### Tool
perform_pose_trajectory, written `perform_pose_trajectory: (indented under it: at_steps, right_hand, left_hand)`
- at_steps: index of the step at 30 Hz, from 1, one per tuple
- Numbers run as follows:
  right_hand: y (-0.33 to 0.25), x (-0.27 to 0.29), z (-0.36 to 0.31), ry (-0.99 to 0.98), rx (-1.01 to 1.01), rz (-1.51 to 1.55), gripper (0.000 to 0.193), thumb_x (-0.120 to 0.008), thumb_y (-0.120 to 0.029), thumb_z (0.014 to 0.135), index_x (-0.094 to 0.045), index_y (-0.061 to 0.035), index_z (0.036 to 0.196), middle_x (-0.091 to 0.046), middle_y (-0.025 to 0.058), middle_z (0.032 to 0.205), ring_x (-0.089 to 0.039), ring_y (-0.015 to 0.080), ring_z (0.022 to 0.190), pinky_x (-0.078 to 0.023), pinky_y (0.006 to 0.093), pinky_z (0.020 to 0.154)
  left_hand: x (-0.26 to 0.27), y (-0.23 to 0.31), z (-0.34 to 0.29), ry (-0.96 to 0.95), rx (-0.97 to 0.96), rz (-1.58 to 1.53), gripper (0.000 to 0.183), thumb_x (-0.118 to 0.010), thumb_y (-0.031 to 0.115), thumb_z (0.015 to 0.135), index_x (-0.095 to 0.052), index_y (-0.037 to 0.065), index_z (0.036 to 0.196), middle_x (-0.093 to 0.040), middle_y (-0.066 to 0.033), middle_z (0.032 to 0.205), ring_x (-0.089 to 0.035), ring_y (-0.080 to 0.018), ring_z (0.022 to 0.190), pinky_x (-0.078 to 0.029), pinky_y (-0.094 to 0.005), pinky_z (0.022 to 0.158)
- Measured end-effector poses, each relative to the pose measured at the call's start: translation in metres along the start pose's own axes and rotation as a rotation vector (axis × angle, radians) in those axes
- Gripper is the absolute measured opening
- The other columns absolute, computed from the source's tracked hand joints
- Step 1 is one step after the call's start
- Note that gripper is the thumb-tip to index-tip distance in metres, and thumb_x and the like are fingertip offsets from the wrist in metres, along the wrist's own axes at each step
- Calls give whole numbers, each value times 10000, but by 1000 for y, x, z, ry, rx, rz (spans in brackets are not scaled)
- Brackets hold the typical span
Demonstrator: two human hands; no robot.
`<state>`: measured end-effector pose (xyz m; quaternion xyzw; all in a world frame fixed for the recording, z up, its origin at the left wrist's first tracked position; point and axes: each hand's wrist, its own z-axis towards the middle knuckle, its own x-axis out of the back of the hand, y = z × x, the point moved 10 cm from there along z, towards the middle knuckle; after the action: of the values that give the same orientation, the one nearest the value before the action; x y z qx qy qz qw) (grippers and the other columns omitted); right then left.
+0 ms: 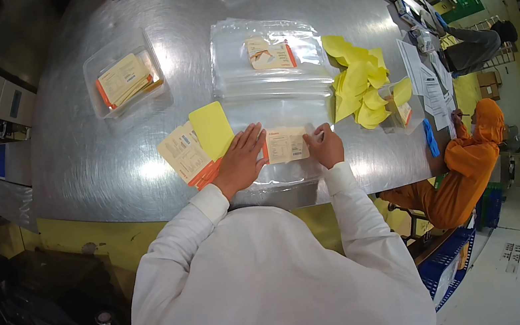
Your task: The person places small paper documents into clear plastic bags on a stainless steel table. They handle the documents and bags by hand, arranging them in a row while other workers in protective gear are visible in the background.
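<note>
A cream printed card (287, 144) with an orange end lies on a clear plastic bag (246, 114) in front of me; whether it is inside the bag I cannot tell. My left hand (241, 160) rests flat, fingers stretched, over the card's left end. At the card's right edge, my right hand (325, 146) is closed in a pinch. Beside my left wrist are fanned cream-and-orange cards (183, 152) and a yellow rounded sheet (211, 129). Farther back, another cream card (270, 52) shows on the stack of clear bags (229, 43).
At the left stands a clear plastic tub (96, 99) of cards. Yellow sheets (356, 84) are heaped right of the bags, next to a small clear container (398, 116). Blue crumpled items and papers (430, 86) lie on the metal table (92, 161). A person in orange (469, 165) sits at the right.
</note>
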<state>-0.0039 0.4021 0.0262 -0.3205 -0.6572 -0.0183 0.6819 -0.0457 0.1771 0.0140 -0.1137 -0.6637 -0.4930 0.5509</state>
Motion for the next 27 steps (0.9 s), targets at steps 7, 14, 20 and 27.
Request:
perform_pose_trajectory:
  at_steps: [7, 14, 20, 27]
  right_hand:
    - [-42, -42, -56, -79, 434, -202, 644, -606, -269, 919, -368, -176, 1510, -292, 187, 1577, -260, 361, 1464, -234, 529, 1164]
    - [45, -2, -50, -183, 279, 148, 559, -711, -126, 820, -518, -157, 1344, -314, 193, 1576, -246, 409, 1469, -204, 540, 1170]
    - [46, -8, -53, -131, 219, 205, 447, -727, -105, 799, -568, -152, 1215, -297, 186, 1588, -209, 397, 1487, -153, 569, 1174]
    - [67, -10, -49, -179, 167, 350, 410, -579, -255, 947, -519, -150, 1339, -320, 185, 1573, -247, 379, 1475, -169, 539, 1183]
  left_hand:
    - [-1, 2, -4, -27, -26, -21, 740, -577, 382, 956, -276, 15, 1523, -231, -144, 1608, -182, -296, 1498, -179, -430, 1218]
    - [16, 5, -9, -81, -119, -133, 705, -646, 384, 907, -369, 176, 1521, -245, -131, 1610, -196, -341, 1489, -203, -522, 1192]
    - [17, 4, -33, -142, -162, 75, 545, -663, 377, 896, -521, 313, 1419, -286, -114, 1597, -210, -331, 1488, -193, -581, 1170]
    - [34, 8, -18, -52, -182, 42, 283, -622, 319, 937, -690, 254, 1204, -493, -98, 1429, -394, -291, 1352, -283, -539, 1086]
